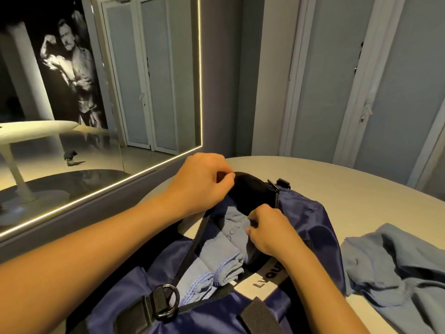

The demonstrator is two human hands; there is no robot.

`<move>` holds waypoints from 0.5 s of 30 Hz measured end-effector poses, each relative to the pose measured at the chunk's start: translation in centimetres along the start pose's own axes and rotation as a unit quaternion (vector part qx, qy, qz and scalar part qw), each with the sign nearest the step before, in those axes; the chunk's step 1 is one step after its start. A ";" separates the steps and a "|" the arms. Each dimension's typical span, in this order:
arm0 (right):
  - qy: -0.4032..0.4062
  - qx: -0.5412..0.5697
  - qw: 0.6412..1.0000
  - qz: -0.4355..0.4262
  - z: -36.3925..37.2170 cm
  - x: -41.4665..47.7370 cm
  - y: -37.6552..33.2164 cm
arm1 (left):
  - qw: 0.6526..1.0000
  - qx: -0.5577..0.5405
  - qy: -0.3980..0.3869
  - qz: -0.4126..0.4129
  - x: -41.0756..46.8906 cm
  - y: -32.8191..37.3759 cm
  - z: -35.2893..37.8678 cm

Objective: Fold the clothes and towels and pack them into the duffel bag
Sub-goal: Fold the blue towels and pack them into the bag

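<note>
A navy duffel bag lies open on the pale table in front of me. Inside it sit folded light-blue towels with stitched edges and a grey-blue folded garment further in. My left hand pinches the black far rim of the bag's opening. My right hand reaches into the opening, its fingers curled on the grey-blue garment. A grey-blue piece of clothing lies crumpled and unfolded on the table to the right of the bag.
A black strap with a metal D-ring crosses the bag's near end. A large mirror with a lit edge covers the wall to the left. Pale locker doors stand behind the table.
</note>
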State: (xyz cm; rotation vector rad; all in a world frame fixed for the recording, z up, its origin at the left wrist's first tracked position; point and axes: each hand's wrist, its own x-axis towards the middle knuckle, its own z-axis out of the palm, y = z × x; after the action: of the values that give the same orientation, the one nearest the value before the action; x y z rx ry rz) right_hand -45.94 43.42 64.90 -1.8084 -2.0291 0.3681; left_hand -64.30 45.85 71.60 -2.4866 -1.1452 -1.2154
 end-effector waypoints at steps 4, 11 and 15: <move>0.001 -0.009 1.000 -0.007 -0.2 -0.1 -0.3 | 0.971 0.045 -0.236 0.002 -2.4 -0.5 2.8; 0.004 -0.069 0.995 -0.074 -6.1 -2.0 0.4 | 0.954 0.107 -0.262 0.094 -3.4 -1.8 3.0; 0.042 -0.126 0.991 -0.027 -8.0 -2.5 1.4 | 0.944 0.019 -0.328 -0.001 -4.8 -1.7 4.1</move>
State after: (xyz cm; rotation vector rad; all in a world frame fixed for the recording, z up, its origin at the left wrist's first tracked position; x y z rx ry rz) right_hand -40.89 40.65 71.06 -1.8717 -2.1379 0.0188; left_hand -64.80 46.03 65.12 -2.9447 -1.2670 -0.3328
